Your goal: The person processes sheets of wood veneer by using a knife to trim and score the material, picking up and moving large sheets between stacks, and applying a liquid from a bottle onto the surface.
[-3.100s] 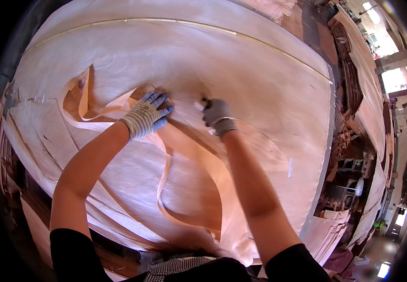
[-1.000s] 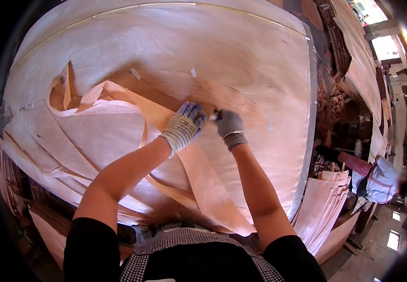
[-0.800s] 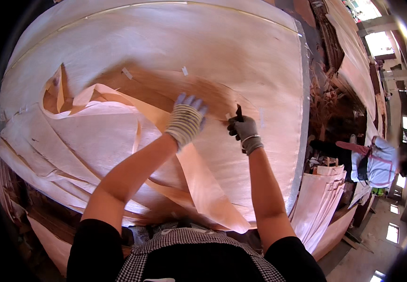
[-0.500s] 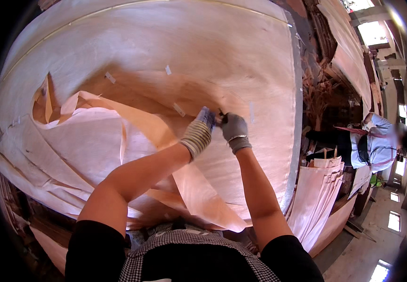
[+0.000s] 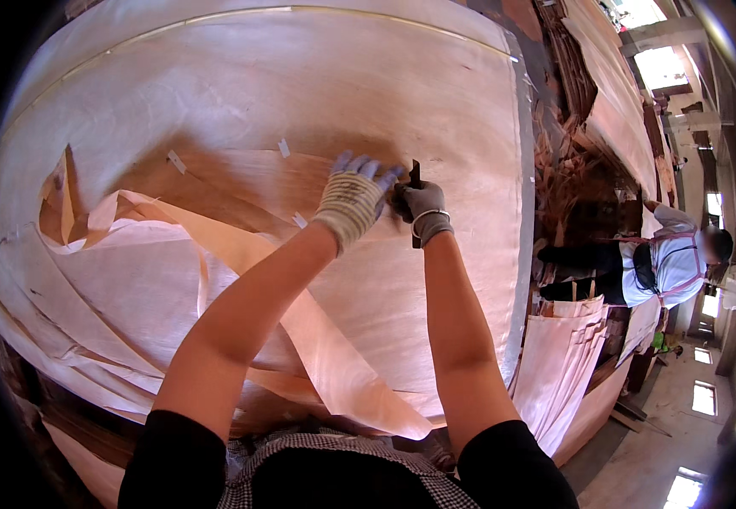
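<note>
- Left hand (image 5: 349, 200), in a cream-and-grey striped knit glove with bluish fingers: fingers extended and slightly parted, palm down over the large pale pinkish wood-veneer sheet (image 5: 436, 106). Nothing visible in its grasp; contact pressure can't be told.
- Right hand (image 5: 426, 204), in a dark grey glove with a pale band at the wrist: closed around a narrow, flat, dark hand tool (image 5: 415, 175). Tool pokes out past the fist at the far end and shows again by the wrist. Can't tell whether its tip touches the sheet.
- Hands just beside each other, right of the sheet's middle.
- Long, curling orange-tan veneer strip (image 5: 334, 356) runs diagonally on the sheet, passing under the left forearm to the near edge.
- Three short whitish tape pieces (image 5: 284, 148) on the sheet, left of the left hand.
- Thin yellowish rod-like strip (image 5: 292, 8) crosses the far side.
- Stacked pale pink sheets (image 5: 555, 360) lower right; a co-worker in a light top (image 5: 669, 263) beyond.
</note>
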Tool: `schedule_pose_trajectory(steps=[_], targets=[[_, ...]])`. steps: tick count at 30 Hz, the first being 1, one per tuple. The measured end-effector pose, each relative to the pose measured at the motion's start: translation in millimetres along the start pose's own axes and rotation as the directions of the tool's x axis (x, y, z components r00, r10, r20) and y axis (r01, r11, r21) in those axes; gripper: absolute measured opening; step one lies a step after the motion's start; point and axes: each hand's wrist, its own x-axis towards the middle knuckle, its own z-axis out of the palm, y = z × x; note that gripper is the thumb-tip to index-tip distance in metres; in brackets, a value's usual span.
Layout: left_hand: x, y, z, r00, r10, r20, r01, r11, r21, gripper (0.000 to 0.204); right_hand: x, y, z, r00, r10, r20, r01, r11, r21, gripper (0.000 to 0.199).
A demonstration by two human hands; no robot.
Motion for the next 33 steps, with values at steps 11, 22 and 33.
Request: schedule_pose_trajectory(steps=[11, 22, 33], targets=[[20, 1, 38, 0.948, 0.102, 0.302, -0.233, 0.869, 0.436, 0.04, 2, -1, -15, 0.907, -0.405, -0.115, 0.199, 0.654, -0.729, 0.024], [-94, -19, -51, 0.994, -0.019, 0.106, 0.018, 1.0, 0.007, 0.051, -69, 56, -32, 0.975, -0.201, -0.095, 0.135, 0.874, -0.467, 0.029], [-185, -60, -123, 0.864, 0.064, 0.499, -0.229, 0.933, 0.277, 0.027, -57, 19, 2, 0.997, -0.051, 0.062, 0.068, 0.949, -0.309, 0.025]])
